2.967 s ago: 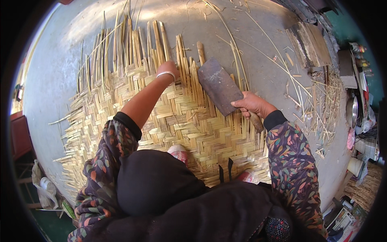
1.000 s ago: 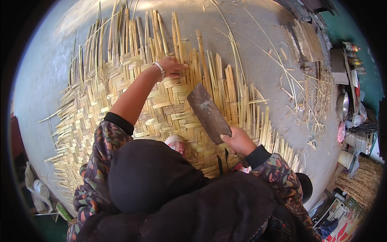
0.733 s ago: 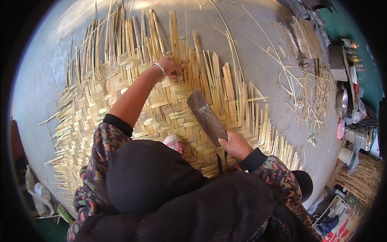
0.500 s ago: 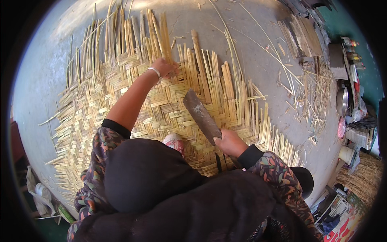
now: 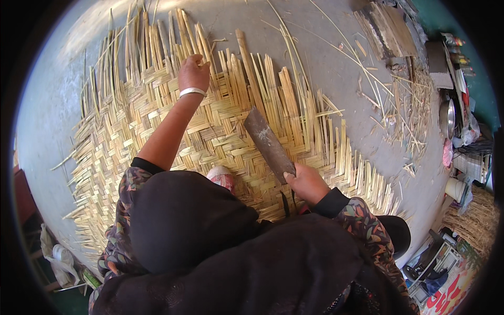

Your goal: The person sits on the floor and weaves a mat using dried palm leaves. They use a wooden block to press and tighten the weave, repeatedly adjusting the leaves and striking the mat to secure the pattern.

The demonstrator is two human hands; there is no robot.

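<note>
Our right hand is closed around the handle of a broad chopping blade, which lies angled across the woven bamboo mat on the concrete floor. Our left hand rests fingers-down on the loose upright strips at the mat's far edge, pressing rather than gripping (as far as we can tell). We judge the blade heavy and rigid, best kept by its handle; the strips look light, springy and splintery, best taken near the woven edge. Free room lies beyond the strips on bare floor. To our right, scattered slivers and stacked pots crowd the space, and our foot sits on the mat near the blade.
</note>
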